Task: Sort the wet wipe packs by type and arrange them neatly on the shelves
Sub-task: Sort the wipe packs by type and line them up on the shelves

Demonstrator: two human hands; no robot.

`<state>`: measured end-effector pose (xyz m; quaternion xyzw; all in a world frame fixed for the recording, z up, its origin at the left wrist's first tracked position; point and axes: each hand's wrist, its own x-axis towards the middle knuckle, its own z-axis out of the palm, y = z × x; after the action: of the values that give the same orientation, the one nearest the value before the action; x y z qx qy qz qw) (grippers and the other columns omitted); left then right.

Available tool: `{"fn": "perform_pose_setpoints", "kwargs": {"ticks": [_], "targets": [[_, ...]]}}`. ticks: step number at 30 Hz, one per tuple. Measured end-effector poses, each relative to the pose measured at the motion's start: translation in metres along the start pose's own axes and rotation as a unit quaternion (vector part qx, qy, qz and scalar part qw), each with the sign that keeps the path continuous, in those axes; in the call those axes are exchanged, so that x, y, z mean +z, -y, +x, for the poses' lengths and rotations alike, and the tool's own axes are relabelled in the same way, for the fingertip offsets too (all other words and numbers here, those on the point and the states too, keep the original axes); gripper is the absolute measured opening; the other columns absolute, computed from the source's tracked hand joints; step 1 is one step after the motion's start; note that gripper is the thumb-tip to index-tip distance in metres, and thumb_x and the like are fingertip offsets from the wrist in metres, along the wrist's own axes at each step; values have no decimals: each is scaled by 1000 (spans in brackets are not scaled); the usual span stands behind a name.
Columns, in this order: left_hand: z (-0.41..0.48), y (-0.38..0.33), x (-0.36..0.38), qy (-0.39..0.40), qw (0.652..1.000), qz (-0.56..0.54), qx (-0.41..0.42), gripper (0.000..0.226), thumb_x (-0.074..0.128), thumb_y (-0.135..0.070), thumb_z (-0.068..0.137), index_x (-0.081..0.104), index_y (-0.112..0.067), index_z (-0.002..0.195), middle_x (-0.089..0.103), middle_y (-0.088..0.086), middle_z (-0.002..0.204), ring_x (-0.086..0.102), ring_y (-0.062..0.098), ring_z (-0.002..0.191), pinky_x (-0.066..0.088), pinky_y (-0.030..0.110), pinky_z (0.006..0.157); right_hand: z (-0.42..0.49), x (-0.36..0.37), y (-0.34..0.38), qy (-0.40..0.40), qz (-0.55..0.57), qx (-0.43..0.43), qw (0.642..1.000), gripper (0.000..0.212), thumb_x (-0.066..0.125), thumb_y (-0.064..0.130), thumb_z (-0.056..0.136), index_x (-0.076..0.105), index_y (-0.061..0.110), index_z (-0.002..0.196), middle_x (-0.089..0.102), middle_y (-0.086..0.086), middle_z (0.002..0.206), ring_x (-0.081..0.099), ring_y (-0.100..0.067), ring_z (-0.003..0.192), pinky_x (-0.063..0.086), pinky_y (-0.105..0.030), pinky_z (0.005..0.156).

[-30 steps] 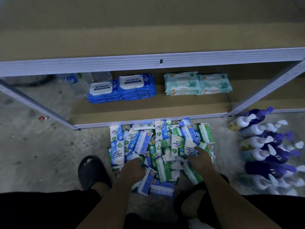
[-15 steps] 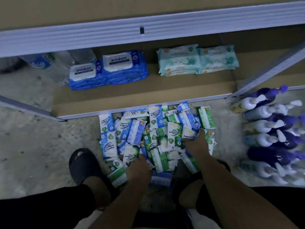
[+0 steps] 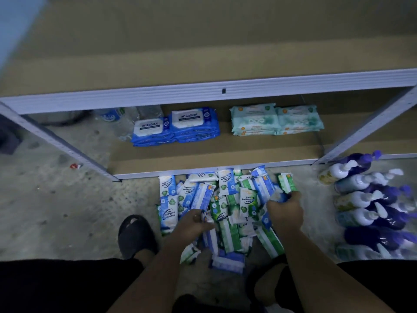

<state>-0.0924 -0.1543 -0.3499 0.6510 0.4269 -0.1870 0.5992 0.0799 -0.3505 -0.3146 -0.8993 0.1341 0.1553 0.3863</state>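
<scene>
A heap of small wet wipe packs [image 3: 228,199], blue ones and green ones mixed, lies on the floor in front of the bottom shelf [image 3: 203,158]. My left hand [image 3: 194,223] is closed around a small pack at the heap's near left. My right hand [image 3: 285,210] grips a blue pack at the heap's right side, slightly lifted. On the bottom shelf sit two stacks of blue Antabax packs [image 3: 176,126] and, to their right, two stacks of pale green packs [image 3: 276,119].
Purple and white pump bottles [image 3: 372,199] lie in a row on the floor at the right. Clear water bottles [image 3: 117,118] stand left of the blue stacks. The upper shelf rail [image 3: 203,93] and slanted uprights frame the opening. A black sandal [image 3: 135,233] rests at the left.
The camera tilted up. Both hands rose out of the heap: the right moved up and right with a blue pack, the left lifted with a small pack.
</scene>
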Motion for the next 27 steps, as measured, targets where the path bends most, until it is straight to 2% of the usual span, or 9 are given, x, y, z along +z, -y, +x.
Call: {"fn": "perform_pose_setpoints", "kwargs": {"ticks": [2,4,9,11,15,19,21,23,27], "targets": [[-14,-9,-13,-1,989,-140,-34,48,77,-30,87,55,-19,129,64,3,120,63,24,105,50,35,81,-14,-5,13,-7,16,-24,1000,43,70,11,75,44,15,109,55,-2,79,59,-33,79,41,-35,69],[-29,-15,-23,17,967,-249,-52,36,67,-32,94,59,-16,126,66,8,116,64,30,104,50,41,83,-25,-6,26,12,24,-61,998,59,68,10,74,45,22,127,58,0,79,59,-33,74,44,-35,65],[-60,-28,-42,37,924,-379,-46,46,50,-43,102,58,-8,131,68,22,119,67,44,105,55,55,90,-59,-1,53,115,38,-142,982,61,67,9,89,50,27,145,66,-13,107,64,-38,85,58,-50,74],[-73,-33,-48,43,927,-372,-31,41,60,-27,97,58,-2,128,69,28,112,71,43,90,57,54,80,-74,2,61,136,74,-154,976,56,67,10,92,54,31,142,66,-11,112,65,-44,91,58,-55,71],[-75,-23,-58,27,944,-329,-11,86,75,-5,67,40,-14,145,61,26,129,68,48,102,46,72,92,-93,4,70,163,140,-131,968,54,69,7,93,55,24,142,62,-13,133,69,-40,82,60,-53,65],[-95,-34,-58,69,928,-367,7,50,62,-17,99,37,-29,140,52,8,145,71,41,99,59,57,80,-104,1,74,183,168,-98,964,55,71,6,90,55,14,142,68,-10,116,72,-30,75,63,-41,63],[-96,-31,-62,52,942,-332,3,61,66,-29,97,33,-36,148,37,2,153,68,32,111,61,51,71,-107,-1,75,183,187,-73,962,54,74,4,88,57,10,139,67,-4,105,72,-31,75,62,-41,65],[-96,-30,-71,29,964,-263,13,66,70,-20,94,38,-28,150,42,-1,151,55,32,128,61,51,74,-109,-1,77,180,201,-52,962,53,76,4,86,60,10,136,66,-6,113,72,-32,80,62,-39,66],[-95,-31,-90,38,987,-156,23,63,67,4,84,58,-31,136,64,3,130,66,29,111,62,42,75,-111,4,79,171,244,-19,954,54,78,1,83,62,9,133,61,-13,132,70,-30,77,61,-42,68]]}}
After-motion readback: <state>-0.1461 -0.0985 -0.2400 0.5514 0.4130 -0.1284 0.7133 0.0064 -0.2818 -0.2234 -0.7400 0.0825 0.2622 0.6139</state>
